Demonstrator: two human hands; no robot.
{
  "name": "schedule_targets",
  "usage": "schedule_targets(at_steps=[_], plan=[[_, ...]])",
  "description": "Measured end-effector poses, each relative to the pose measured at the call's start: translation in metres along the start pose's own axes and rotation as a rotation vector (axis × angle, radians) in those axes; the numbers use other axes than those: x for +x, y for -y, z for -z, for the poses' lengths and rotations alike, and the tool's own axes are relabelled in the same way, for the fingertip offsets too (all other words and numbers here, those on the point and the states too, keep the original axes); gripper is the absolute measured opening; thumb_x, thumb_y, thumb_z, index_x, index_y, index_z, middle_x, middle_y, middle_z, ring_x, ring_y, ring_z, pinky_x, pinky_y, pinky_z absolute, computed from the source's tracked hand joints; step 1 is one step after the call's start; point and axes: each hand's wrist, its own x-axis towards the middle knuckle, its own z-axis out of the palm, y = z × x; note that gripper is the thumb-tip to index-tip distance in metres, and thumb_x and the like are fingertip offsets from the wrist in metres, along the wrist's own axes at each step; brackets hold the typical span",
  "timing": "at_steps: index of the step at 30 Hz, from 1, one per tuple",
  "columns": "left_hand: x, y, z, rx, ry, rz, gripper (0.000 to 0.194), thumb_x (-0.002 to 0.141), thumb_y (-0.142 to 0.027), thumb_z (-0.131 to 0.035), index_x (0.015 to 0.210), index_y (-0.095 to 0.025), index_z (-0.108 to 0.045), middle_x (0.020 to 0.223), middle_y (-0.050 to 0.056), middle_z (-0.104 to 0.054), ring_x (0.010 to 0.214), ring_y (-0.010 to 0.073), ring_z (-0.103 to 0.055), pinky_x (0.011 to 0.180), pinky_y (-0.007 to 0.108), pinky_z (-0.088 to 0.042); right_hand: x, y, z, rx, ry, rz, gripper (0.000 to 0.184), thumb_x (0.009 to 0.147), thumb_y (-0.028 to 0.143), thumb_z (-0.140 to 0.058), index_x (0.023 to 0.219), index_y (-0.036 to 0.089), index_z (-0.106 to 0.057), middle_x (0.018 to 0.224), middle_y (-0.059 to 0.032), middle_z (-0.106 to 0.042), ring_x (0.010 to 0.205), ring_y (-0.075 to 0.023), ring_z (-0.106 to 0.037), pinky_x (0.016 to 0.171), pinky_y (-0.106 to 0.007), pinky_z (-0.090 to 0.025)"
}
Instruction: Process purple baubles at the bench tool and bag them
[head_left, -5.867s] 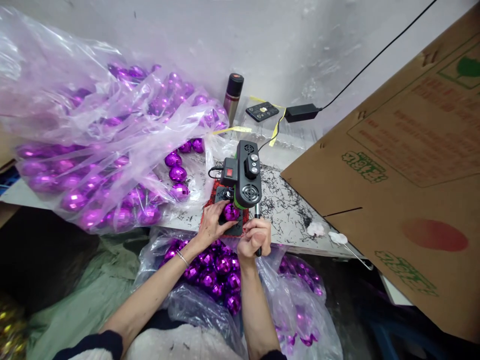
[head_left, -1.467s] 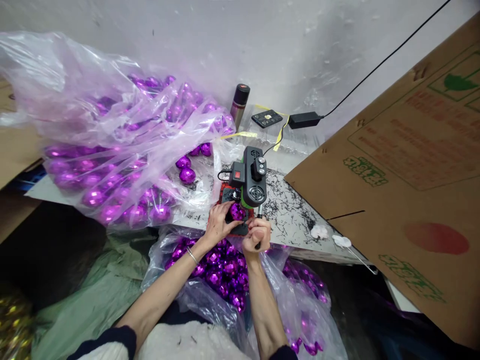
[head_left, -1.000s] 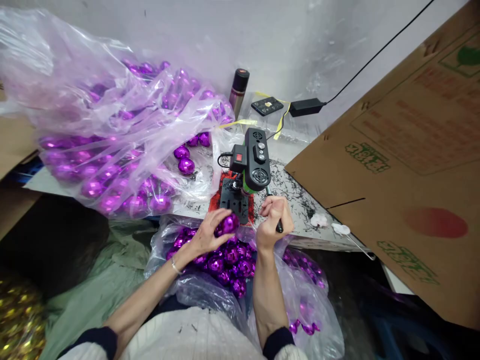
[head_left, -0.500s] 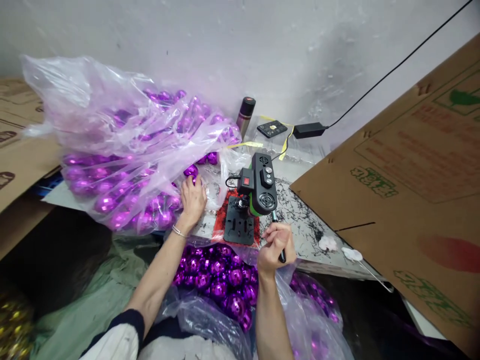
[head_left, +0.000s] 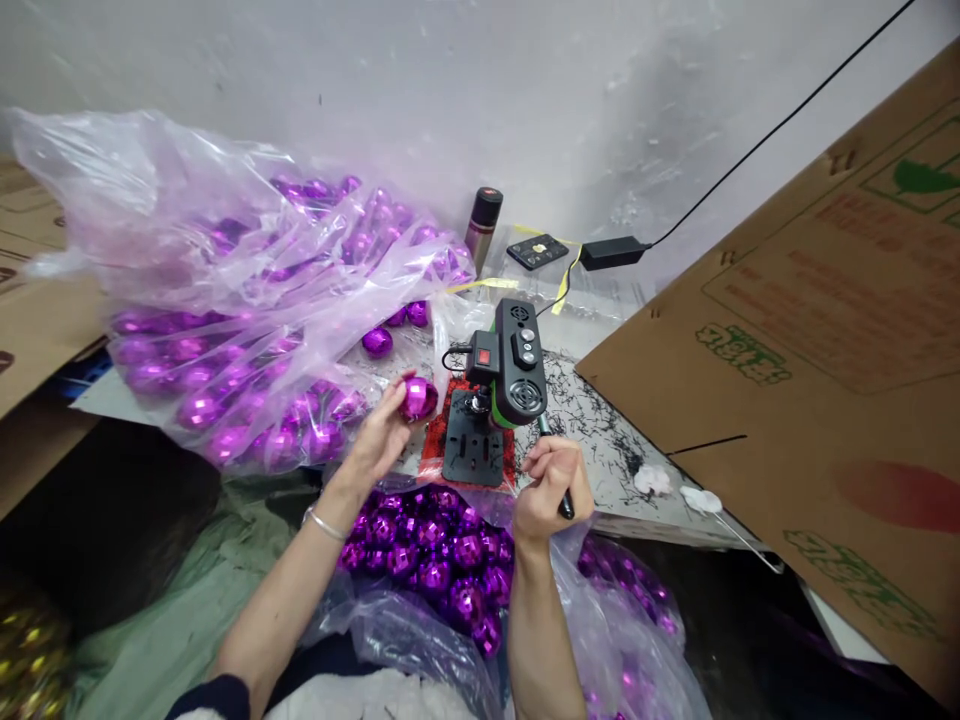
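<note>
My left hand [head_left: 381, 432] holds a shiny purple faceted ball [head_left: 418, 399] between thumb and fingers, left of a small black bench press [head_left: 519, 362]. My right hand [head_left: 553, 490] is wrapped round the press's lever handle [head_left: 566, 503]. The press has a slotted black base plate [head_left: 473, 450], bare on top, which sits on a red mat [head_left: 433, 462]. A few loose purple balls [head_left: 377, 342] lie on the table behind my left hand. Below the table's front edge, an opened plastic bag holds many purple balls [head_left: 435, 575].
A big clear bag of purple balls [head_left: 247, 300] covers the table's left side. A cardboard box [head_left: 810, 380] leans in at the right. Behind the press are a flask [head_left: 484, 228], a phone-like black slab [head_left: 537, 251] and a power adapter [head_left: 616, 252]. Black shreds litter the tabletop [head_left: 600, 440].
The ball at the press was pulled out and let go over the lower bag. My left hand then reached to the loose balls and took another, now brought nearer the press. My right hand stayed on the lever.
</note>
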Motion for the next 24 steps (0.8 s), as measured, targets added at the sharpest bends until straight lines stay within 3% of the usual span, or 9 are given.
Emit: schedule_targets(at_steps=[2,5,9,17,24], plan=[[-0.020,0.015,-0.011,-0.021,0.030,0.078,0.052,0.098,-0.054,-0.072,0.140,-0.025,-0.065,0.132,0.011,-0.076,0.114,0.0252,-0.077,0.097,0.041,-0.068,0.007,0.006,-0.001,-0.013,-0.008,-0.021,0.048,0.111,0.033,-0.048,0.064,0.024,-0.048,0.060,0.0049,-0.049,0.055,-0.0119,-0.054,0.053,-0.029,-0.042],[-0.036,0.043,-0.029,-0.006,-0.026,0.146,0.058,0.091,-0.057,-0.079,0.136,-0.022,-0.066,0.127,0.011,-0.079,0.106,0.0242,-0.080,0.093,0.038,-0.068,0.016,0.013,-0.003,-0.035,0.009,-0.051,0.050,0.112,0.036,-0.048,0.063,0.024,-0.046,0.058,0.0054,-0.047,0.054,-0.0118,-0.052,0.054,-0.029,-0.042],[-0.035,0.066,-0.047,0.170,-0.096,0.013,0.062,0.090,-0.062,-0.078,0.135,-0.022,-0.062,0.129,0.012,-0.078,0.116,0.0250,-0.077,0.100,0.038,-0.064,0.020,0.017,-0.002,-0.040,0.036,-0.040,0.049,0.112,0.034,-0.047,0.064,0.024,-0.048,0.059,0.0048,-0.049,0.057,-0.0119,-0.055,0.056,-0.029,-0.042],[-0.022,0.074,-0.056,0.411,-0.112,-0.180,0.054,0.092,-0.053,-0.076,0.132,-0.022,-0.056,0.123,0.012,-0.076,0.109,0.0242,-0.078,0.099,0.039,-0.062,0.016,0.013,0.002,-0.064,0.060,0.007,0.046,0.112,0.031,-0.046,0.066,0.024,-0.047,0.061,0.0044,-0.049,0.063,-0.0129,-0.058,0.062,-0.030,-0.043],[-0.028,0.075,-0.045,0.684,0.034,-0.339,0.058,0.092,-0.043,-0.077,0.143,-0.020,-0.060,0.146,0.016,-0.070,0.138,0.0323,-0.068,0.120,0.051,-0.053,0.012,0.011,0.005,-0.045,0.086,0.012,0.043,0.111,0.026,-0.047,0.068,0.023,-0.051,0.064,0.0033,-0.052,0.066,-0.0133,-0.059,0.063,-0.030,-0.045]])
